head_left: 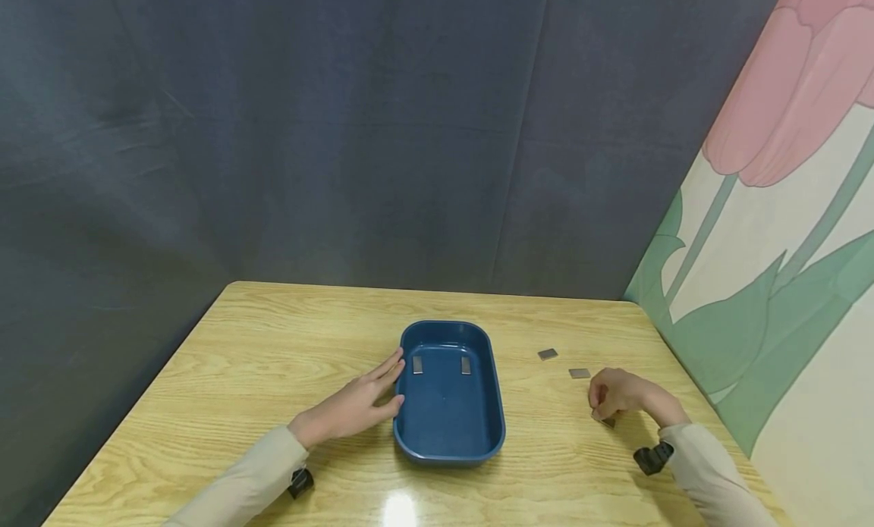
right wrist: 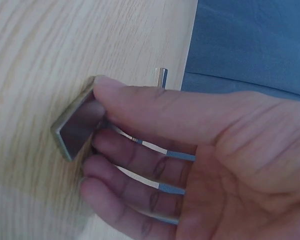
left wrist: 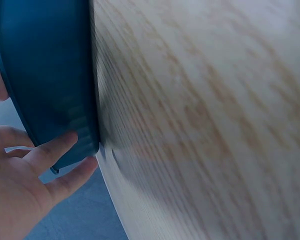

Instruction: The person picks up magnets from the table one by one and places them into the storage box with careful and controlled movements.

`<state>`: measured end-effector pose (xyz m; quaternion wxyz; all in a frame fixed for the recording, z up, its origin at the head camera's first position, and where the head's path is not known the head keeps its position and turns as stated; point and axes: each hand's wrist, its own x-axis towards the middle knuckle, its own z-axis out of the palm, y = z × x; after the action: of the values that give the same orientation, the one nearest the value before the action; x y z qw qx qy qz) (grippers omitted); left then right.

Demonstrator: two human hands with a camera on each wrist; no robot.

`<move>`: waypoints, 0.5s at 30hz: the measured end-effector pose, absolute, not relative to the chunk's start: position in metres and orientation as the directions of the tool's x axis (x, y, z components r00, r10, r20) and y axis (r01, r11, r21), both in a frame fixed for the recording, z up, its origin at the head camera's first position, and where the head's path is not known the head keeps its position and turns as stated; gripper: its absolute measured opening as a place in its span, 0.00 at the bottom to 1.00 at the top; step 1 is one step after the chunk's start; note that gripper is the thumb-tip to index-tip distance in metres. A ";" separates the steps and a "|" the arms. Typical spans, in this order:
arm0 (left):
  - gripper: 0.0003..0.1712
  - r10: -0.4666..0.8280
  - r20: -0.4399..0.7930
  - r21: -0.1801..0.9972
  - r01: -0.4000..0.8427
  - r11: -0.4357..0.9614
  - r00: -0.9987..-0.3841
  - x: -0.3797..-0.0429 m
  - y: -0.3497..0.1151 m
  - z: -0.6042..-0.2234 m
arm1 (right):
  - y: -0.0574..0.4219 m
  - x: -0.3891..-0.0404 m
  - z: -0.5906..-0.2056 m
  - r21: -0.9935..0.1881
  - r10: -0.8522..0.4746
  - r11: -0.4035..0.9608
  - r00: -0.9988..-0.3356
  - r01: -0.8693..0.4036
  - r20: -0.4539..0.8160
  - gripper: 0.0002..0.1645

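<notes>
A blue plastic tray [head_left: 447,436] with rounded corners sits on the table, and two small grey metallic rectangular plates lie inside it: a left plate [head_left: 417,365] and a right plate [head_left: 466,365]. My left hand [head_left: 358,406] rests against the tray's left side. Its fingers are fairly straight; in the left wrist view, fingertips [left wrist: 70,139] touch the outer wall below the rim. To the right of the tray, my right hand [head_left: 621,390] pinches a similar plate [right wrist: 80,127] between thumb and fingers. That plate is tilted, close over the tabletop.
Two more plates lie on the table between tray and right hand, a farther plate [head_left: 548,354] and a nearer plate [head_left: 580,373]. A dark curtain [head_left: 382,148] hangs behind the wooden table [head_left: 287,337]. At the right stands a wall [head_left: 785,231] painted with tulips.
</notes>
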<state>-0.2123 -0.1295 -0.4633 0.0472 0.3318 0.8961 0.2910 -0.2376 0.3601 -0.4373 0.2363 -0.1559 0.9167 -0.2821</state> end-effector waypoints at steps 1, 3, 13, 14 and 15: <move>0.38 0.622 0.109 0.553 0.568 0.610 -0.775 -0.212 -0.129 -0.463 | 0.360 -0.238 -0.437 -0.587 -0.416 0.796 -0.840 -0.151 -0.348 0.10; 0.38 0.622 0.108 0.553 0.567 0.610 -0.775 -0.212 -0.129 -0.463 | 0.359 -0.238 -0.437 -0.579 -0.408 0.802 -0.842 -0.145 -0.354 0.10; 0.38 0.624 0.105 0.553 0.567 0.610 -0.774 -0.213 -0.130 -0.464 | 0.356 -0.237 -0.436 -0.560 -0.370 0.820 -0.856 -0.117 -0.362 0.11; 0.38 0.625 0.105 0.554 0.567 0.610 -0.774 -0.213 -0.130 -0.464 | 0.355 -0.236 -0.436 -0.561 -0.371 0.819 -0.856 -0.119 -0.361 0.10; 0.38 0.625 0.105 0.554 0.567 0.609 -0.774 -0.212 -0.130 -0.464 | 0.355 -0.236 -0.436 -0.559 -0.369 0.821 -0.857 -0.118 -0.361 0.10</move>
<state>-0.2125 -0.1299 -0.4637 0.0494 0.3327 0.8956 0.2911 -0.2359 0.3547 -0.4362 0.2334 -0.1314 0.9252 -0.2687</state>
